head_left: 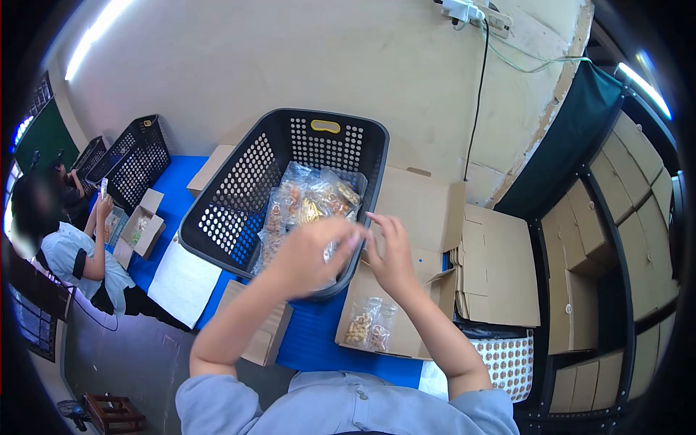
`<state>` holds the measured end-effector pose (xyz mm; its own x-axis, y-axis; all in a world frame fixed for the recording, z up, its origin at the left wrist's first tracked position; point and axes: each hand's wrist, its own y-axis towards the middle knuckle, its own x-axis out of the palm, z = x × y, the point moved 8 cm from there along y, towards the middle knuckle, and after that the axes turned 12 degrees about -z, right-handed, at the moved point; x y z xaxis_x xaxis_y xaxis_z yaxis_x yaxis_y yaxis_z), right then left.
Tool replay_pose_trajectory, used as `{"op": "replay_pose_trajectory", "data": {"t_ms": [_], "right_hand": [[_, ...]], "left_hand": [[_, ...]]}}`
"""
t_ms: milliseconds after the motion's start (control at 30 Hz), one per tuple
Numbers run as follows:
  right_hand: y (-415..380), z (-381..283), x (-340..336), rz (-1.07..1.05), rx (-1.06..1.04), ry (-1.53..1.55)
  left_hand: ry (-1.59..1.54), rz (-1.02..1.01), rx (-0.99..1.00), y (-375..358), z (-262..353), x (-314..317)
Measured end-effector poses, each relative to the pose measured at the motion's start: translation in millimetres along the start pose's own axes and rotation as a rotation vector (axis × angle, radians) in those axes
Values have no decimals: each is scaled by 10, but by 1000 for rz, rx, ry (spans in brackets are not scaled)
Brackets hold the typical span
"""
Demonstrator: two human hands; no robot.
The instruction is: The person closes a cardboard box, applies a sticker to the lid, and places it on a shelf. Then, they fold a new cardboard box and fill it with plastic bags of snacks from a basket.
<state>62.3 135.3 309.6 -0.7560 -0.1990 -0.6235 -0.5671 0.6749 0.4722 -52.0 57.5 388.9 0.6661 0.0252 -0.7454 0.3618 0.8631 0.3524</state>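
My left hand (312, 254) is raised over the near right part of a black perforated basket (243, 174), its fingers bent and blurred. Close beside it, at the basket's right rim, is my right hand (392, 250), thumb and fingers curved towards the other hand. Whether anything small is between the two hands cannot be made out. Inside the basket lie several clear bags (293, 199) of small beige, orange and gold items. Below my right hand, an open cardboard box (413, 337) holds two small clear bags (371, 326) at its left corner.
Flattened cardboard (502, 264) is stacked right of the open box, above a sticker sheet (504, 366). A closed carton (261, 326) lies below the basket. Shelves of boxes (580, 239) stand at right. At left a co-worker (80, 254) works by more baskets (130, 163).
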Motion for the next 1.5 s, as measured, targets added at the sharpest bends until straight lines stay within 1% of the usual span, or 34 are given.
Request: {"op": "replay_pose_trajectory", "data": {"t_ms": [33, 100, 167, 200, 233, 267, 300, 333, 367, 400, 433, 467, 500, 567, 600, 767, 800, 833, 900, 933, 1033, 1100, 1233, 1300, 1333, 1400, 1433, 1500], "right_hand": [[179, -23, 79, -1, -5, 2], [479, -181, 350, -73, -232, 79], [707, -17, 792, -273, -131, 115], [719, 6, 908, -302, -104, 36], [705, 36, 960, -300, -110, 39], [651, 205, 1177, -513, 46, -156], [566, 387, 1329, -722, 204, -356], [560, 396, 1342, -723, 199, -354], [567, 344, 1321, -667, 128, -366], [570, 288, 1293, -610, 59, -379], [557, 289, 1293, -615, 59, -380], [558, 262, 1260, -571, 44, -369], [564, 229, 1219, -525, 29, -360], [549, 187, 1212, -534, 18, -368], [539, 193, 1205, -532, 26, -337], [546, 168, 1180, -502, 19, -312], [554, 176, 1187, -498, 15, -315], [562, 184, 1194, -490, 4, -308], [564, 179, 1197, -483, -10, -305], [556, 166, 1197, -489, -15, -302], [573, 137, 1163, -517, -10, -287], [580, 150, 1174, -535, 8, -267], [592, 174, 1174, -532, 11, -242], [603, 199, 1179, -533, 45, -226], [614, 183, 1179, -530, 47, -224], [658, 183, 1039, -374, 94, -124], [672, 201, 1010, -365, 102, -127], [682, 156, 647, 39, -41, 199]], "left_hand": [[31, 42, -43, 130, -147, -127], [-35, 64, -137, 371, -700, -181], [78, -31, -244, 546, -1361, -105], [83, -29, -247, 572, -1564, -59], [262, -70, -326, 594, -1779, -9], [441, -109, -405, 604, -2011, 46], [446, -104, -407, 594, -2247, 121], [692, -297, -419, 548, -2522, 350], [933, -499, -425, 447, -2791, 582], [1008, -697, -377, 309, -3002, 829], [1075, -894, -323, 128, -3172, 1075], [1016, -958, -382, -78, -3338, 1260], [955, -1018, -439, -260, -3412, 1432], [1022, -1292, -350, -513, -3004, 1616], [1019, -1288, -352, -553, -2983, 1716], [1416, -1483, 17, -714, -3146, 2274], [1399, -1529, 24, -729, -3079, 2279], [1404, -1523, 21, -714, -2930, 2182], [1485, -1588, 191, -755, -2658, 2068], [1487, -1582, 189, -719, -2676, 2076], [1415, -1384, 117, -465, -2622, 2141], [1368, -1262, 73, -542, -2650, 2017], [1251, -1030, 5, -207, -2649, 1958], [1190, -916, -31, 21, -2654, 1854], [1162, -857, -46, 17, -2677, 1786], [1105, -739, -64, 28, -2773, 1492], [1075, -680, -68, 172, -2785, 1355], [1018, -564, -69, 422, -2753, 1238]]}}
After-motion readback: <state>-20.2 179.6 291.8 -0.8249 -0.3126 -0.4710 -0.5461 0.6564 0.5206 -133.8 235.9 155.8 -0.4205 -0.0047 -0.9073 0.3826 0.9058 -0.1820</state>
